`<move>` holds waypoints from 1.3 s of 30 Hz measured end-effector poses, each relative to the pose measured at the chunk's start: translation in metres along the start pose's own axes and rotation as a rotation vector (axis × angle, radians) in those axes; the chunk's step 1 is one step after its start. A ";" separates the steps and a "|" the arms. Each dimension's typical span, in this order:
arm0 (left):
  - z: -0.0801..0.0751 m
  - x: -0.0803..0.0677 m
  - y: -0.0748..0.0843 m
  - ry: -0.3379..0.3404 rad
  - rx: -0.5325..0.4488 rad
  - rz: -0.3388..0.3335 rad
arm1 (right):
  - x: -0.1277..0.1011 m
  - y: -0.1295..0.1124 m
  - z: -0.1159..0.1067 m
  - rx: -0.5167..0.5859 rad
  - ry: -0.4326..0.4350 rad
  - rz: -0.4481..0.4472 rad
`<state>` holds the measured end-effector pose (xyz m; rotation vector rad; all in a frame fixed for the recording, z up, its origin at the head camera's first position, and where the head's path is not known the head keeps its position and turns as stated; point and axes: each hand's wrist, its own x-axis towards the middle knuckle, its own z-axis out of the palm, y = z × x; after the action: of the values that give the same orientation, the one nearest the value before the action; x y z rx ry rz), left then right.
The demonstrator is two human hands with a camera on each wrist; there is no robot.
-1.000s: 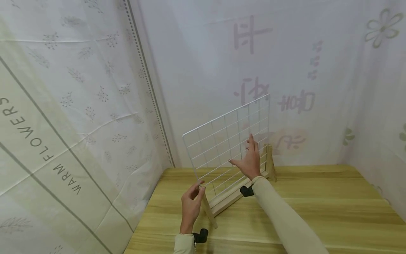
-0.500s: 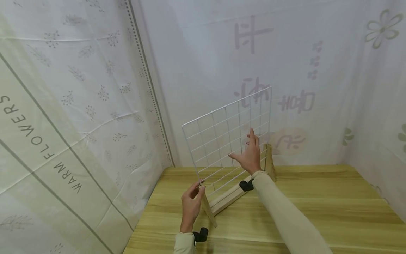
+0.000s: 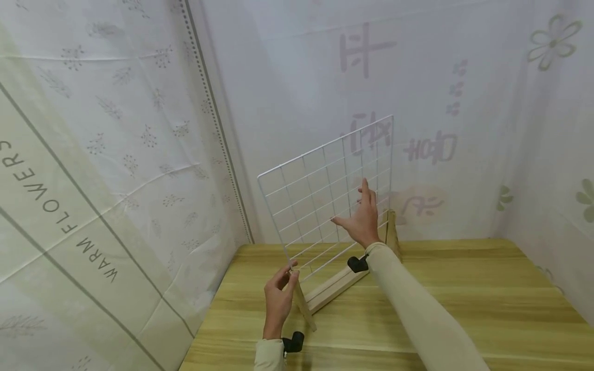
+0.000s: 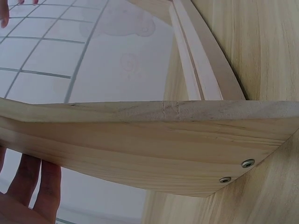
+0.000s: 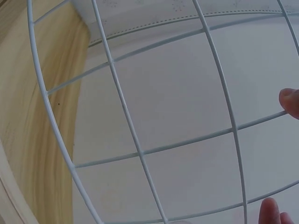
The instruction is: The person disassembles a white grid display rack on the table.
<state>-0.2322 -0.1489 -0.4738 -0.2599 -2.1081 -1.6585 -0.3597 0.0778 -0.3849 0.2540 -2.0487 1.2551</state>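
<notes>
A white wire grid panel (image 3: 325,196) stands tilted above a wooden stand (image 3: 336,291) on the table. In the head view its lower edge is raised above the stand's crossbar. My left hand (image 3: 278,304) grips the top of the stand's left post, close to the grid's lower left corner. The left wrist view shows fingers (image 4: 46,186) against the far side of that wooden post (image 4: 140,144). My right hand (image 3: 364,221) is at the grid's right half, thumb and fingers spread. Its thumb (image 5: 290,102) lies at a wire in the right wrist view.
The wood-grain table (image 3: 464,293) extends right of the stand. Printed cloth hangs behind (image 3: 287,103) and at the left (image 3: 116,180). The stand's right post (image 3: 392,232) rises behind my right forearm. Two screw heads (image 4: 247,163) show on the left post's outer side.
The grid has risen, its bottom edge moving up away from the crossbar. My right hand has moved up with it; my left hand stays at the post.
</notes>
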 end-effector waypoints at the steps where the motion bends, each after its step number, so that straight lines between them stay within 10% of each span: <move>1: 0.000 0.000 0.000 -0.001 -0.002 0.002 | 0.001 -0.001 -0.001 -0.002 0.002 0.000; 39: 0.003 0.000 -0.003 0.023 0.009 -0.014 | 0.031 -0.028 -0.047 0.027 0.037 0.000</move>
<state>-0.2345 -0.1468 -0.4771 -0.2229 -2.1045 -1.6522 -0.3462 0.1092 -0.3323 0.2419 -2.0014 1.2794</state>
